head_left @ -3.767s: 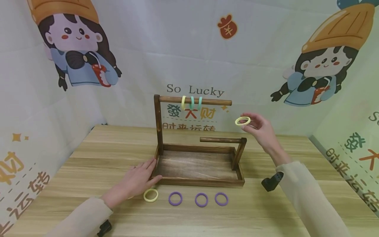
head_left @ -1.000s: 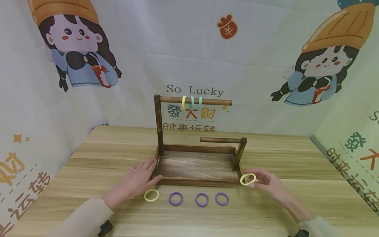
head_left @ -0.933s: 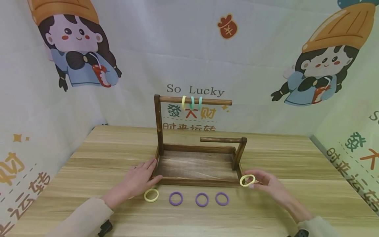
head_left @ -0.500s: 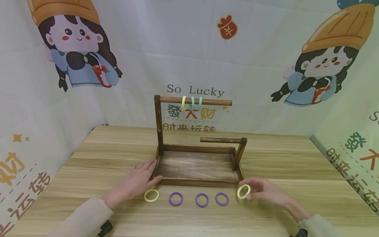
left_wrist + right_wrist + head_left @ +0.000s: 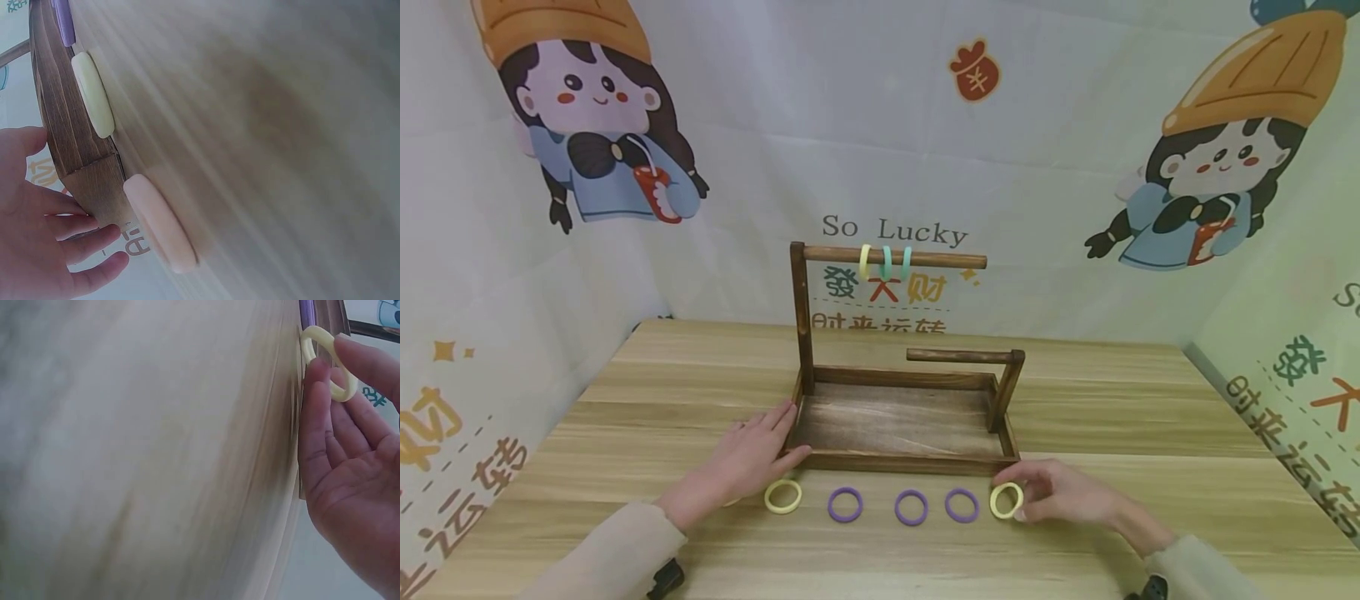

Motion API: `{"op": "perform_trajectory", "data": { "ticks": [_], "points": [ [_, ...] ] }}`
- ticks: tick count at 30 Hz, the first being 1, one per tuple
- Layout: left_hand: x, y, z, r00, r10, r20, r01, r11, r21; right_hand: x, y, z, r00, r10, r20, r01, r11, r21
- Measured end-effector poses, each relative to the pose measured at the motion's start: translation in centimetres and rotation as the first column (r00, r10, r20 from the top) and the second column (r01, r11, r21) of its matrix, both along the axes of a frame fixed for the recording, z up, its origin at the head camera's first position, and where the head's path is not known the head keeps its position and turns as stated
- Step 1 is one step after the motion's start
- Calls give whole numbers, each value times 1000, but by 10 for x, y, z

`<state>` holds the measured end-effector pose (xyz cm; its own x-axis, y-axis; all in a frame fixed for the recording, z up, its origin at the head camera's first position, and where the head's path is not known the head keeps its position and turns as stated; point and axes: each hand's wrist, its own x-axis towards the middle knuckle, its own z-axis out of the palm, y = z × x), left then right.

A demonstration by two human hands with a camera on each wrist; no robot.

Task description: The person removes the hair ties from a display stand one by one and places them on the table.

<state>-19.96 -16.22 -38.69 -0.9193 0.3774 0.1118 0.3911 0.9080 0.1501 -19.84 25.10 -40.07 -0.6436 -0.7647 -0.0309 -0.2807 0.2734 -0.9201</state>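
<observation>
Held yellow ring (image 5: 343, 395), one: pinched by thumb and fingers of the right hand (image 5: 1063, 493), near the rightmost of three purple rings (image 5: 897, 507); contact with the table (image 5: 865, 562) cannot be told. Left hand (image 5: 745, 457): fingers extended, apart, against the left end of the wooden rack (image 5: 902, 462). Step, by judgement: placing the ring in the row; next, easing the pinch. Peach ring (image 5: 159, 225): plain in the left wrist view, all but hidden from the head view.
</observation>
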Motion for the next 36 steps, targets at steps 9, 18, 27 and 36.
{"op": "perform_trajectory", "data": {
  "ticks": [9, 18, 27, 36],
  "points": [
    [0, 0, 0, 1000, -1, 1, 1, 1000, 0, -2, 3, 0, 1000, 8, -14, -8, 1000, 13],
    [-1, -1, -2, 1000, -4, -27, 4, 1000, 13, -5, 11, 14, 994, -84, -72, 89, 995, 56],
    [-1, 0, -2, 1000, -2, -19, 2, 1000, 13, -18, 16, 37, 970, -188, -155, 191, 981, 7],
    [1, 0, 0, 1000, 1, -11, -1, 1000, 14, -31, 23, 64, 946, -273, -173, 270, 962, -41]
  ]
}}
